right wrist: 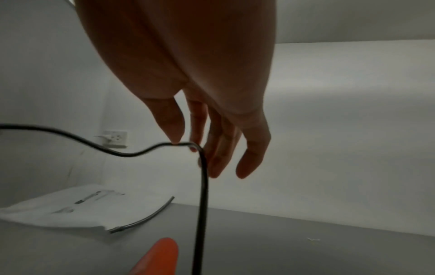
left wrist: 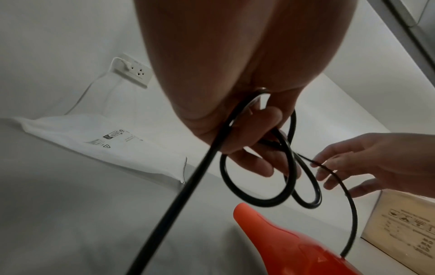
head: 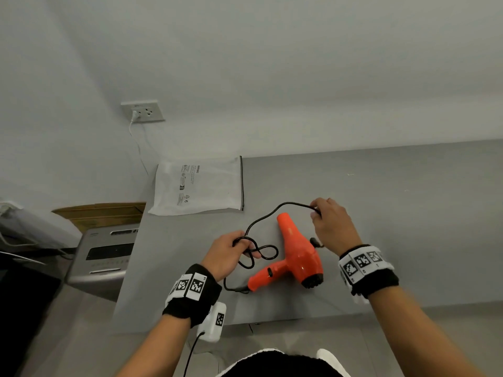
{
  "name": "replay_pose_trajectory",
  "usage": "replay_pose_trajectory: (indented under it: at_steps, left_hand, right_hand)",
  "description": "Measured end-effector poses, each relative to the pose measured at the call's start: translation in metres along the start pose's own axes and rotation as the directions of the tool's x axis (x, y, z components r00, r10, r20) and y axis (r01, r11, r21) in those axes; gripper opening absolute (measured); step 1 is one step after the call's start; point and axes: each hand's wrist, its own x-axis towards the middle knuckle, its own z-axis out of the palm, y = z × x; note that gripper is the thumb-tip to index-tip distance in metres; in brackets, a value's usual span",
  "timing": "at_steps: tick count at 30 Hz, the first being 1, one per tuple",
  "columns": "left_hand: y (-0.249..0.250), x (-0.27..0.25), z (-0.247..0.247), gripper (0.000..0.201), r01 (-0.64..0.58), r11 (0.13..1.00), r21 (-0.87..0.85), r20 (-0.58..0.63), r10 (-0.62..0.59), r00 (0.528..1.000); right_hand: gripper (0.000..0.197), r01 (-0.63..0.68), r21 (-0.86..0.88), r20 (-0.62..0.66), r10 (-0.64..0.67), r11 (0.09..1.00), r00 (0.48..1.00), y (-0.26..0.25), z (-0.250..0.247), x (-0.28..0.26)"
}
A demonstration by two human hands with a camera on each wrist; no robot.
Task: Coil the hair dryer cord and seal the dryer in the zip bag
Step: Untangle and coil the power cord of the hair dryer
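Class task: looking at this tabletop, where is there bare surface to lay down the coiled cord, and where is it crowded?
Bare grey table runs right of the right hand to the far edge. A narrower strip lies between the zip bag and the hair dryer. Crowded: around the left hand, where cord loops lie.

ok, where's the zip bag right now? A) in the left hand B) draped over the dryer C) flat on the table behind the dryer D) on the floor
C: the white zip bag lies flat on the grey table, beyond the orange hair dryer, and neither hand touches it.
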Motion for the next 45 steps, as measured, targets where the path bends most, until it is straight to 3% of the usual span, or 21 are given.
replay_pose_trajectory:
  at_steps: [3,6,9,13,17,21,23,30,36,38,41,43,45]
  left_hand:
    - [-0.008,0.004,-0.001,0.021,-0.027,0.999,0.035,0.030,0.026,0.999]
    - [-0.012,0.006,0.000,0.022,-0.070,0.992,0.108,0.077,0.062,0.995]
    - [-0.009,0.005,0.005,0.025,-0.125,0.977,0.173,0.095,0.110,0.989]
    - [-0.008,0.000,0.006,0.027,-0.179,0.968,0.176,-0.004,0.182,0.983]
    - [-0.017,-0.003,-0.007,0.030,-0.117,0.990,-0.082,-0.190,0.099,0.977]
    - [-0.021,-0.006,-0.028,0.032,-0.035,0.982,-0.187,-0.183,0.001,0.983]
    - [-0.022,-0.007,-0.034,0.033,-0.028,0.979,-0.202,-0.187,-0.010,0.982]
    - [-0.016,-0.005,-0.062,0.030,-0.083,0.975,-0.208,-0.380,-0.002,0.925]
    - [0.002,0.001,-0.059,0.036,-0.116,0.985,-0.129,-0.336,0.066,0.939]
    - [0.011,0.002,-0.054,0.037,-0.135,0.987,-0.091,-0.311,0.100,0.945]
    - [0.025,0.005,-0.048,0.036,-0.167,0.985,-0.044,-0.280,0.149,0.948]
    - [0.033,0.007,-0.044,0.037,-0.183,0.983,-0.023,-0.248,0.171,0.954]
    - [0.042,0.008,-0.041,0.037,-0.201,0.979,0.004,-0.218,0.198,0.956]
  right_hand:
    - [0.042,0.181,0.036,-0.109,-0.176,0.983,0.978,-0.019,0.012,-0.021]
    - [0.053,0.479,0.129,-0.039,-0.479,0.868,0.877,-0.046,0.023,-0.035]
    - [0.051,0.489,0.169,0.185,-0.515,0.856,0.837,-0.057,0.040,-0.038]
    - [0.021,0.487,0.198,0.134,-0.516,0.851,0.846,-0.046,0.046,-0.029]
    - [0.019,0.361,0.133,0.028,-0.368,0.923,0.929,-0.019,0.029,-0.013]
    - [0.018,0.192,0.059,-0.070,-0.188,0.980,0.980,0.020,0.009,0.011]
    - [0.017,0.130,0.007,-0.119,-0.128,0.992,0.985,0.041,0.000,0.020]
    - [0.024,-0.164,-0.062,-0.235,0.146,0.984,0.961,0.101,-0.025,0.038]
    - [0.028,-0.320,-0.090,-0.191,0.299,0.943,0.935,0.107,-0.027,0.032]
    - [0.033,-0.256,-0.132,-0.141,0.237,0.958,0.961,0.083,-0.024,0.022]
    - [0.049,0.049,0.023,-0.122,-0.045,0.999,0.991,0.023,-0.017,-0.001]
    - [0.050,0.318,0.216,-0.146,-0.291,0.923,0.945,-0.025,-0.012,-0.022]
    - [0.049,0.467,0.295,-0.063,-0.471,0.834,0.880,-0.069,-0.009,-0.044]
